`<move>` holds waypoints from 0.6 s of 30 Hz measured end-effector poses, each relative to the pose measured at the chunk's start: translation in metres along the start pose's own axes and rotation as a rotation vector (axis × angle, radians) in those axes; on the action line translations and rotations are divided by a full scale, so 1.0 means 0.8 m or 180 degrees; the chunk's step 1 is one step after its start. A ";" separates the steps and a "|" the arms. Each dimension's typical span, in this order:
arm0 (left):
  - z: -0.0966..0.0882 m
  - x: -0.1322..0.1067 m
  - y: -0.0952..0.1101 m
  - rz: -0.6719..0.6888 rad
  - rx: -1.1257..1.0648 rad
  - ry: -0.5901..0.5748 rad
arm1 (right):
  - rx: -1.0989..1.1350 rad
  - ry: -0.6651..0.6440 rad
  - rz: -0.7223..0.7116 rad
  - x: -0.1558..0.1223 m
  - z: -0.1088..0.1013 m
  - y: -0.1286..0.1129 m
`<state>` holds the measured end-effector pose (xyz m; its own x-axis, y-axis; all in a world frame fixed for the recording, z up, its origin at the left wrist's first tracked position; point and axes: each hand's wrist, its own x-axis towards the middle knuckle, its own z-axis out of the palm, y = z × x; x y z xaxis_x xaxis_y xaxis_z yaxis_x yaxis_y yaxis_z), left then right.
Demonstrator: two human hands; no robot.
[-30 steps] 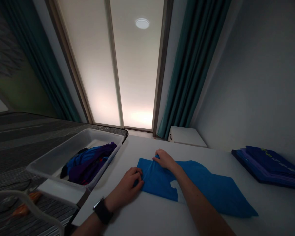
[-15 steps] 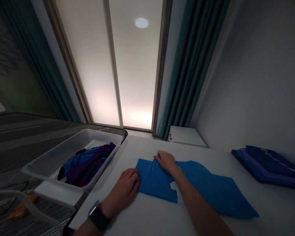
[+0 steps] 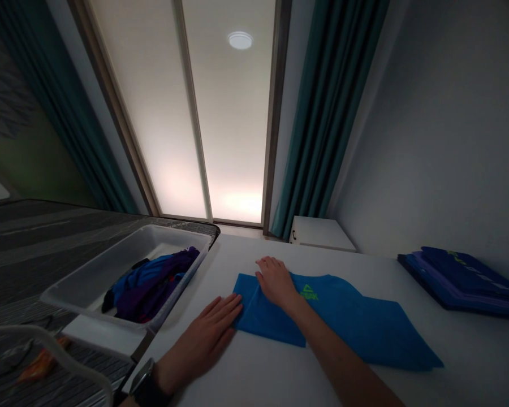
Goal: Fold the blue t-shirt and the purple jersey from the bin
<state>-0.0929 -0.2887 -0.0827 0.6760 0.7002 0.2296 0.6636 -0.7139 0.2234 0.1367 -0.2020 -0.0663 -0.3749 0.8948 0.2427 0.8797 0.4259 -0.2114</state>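
left hand (image 3: pixel 214 325): fingers straight, flat, fingertips touching the left edge of the blue shirt; gripping nothing
right hand (image 3: pixel 275 281): apart from the left hand, laid over the shirt's far edge, fingers extended, not clamped
blue shirt (image 3: pixel 365 322): flat on the white table (image 3: pixel 254 373), green logo up, reaching toward the near right
plastic tub (image 3: pixel 93 277): left, holding crumpled clothes (image 3: pixel 156 285)
folded stack (image 3: pixel 466 280): right
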 end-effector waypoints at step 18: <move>-0.034 -0.013 0.002 0.0305 -0.0133 -0.0397 | 0.0465 -0.0461 0.0103 -0.033 0.016 -0.022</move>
<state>-0.1076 -0.2968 -0.0592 0.7717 0.6219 0.1330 0.5822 -0.7750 0.2459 0.1270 -0.2314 -0.0808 -0.3946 0.9137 0.0972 0.8441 0.4022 -0.3546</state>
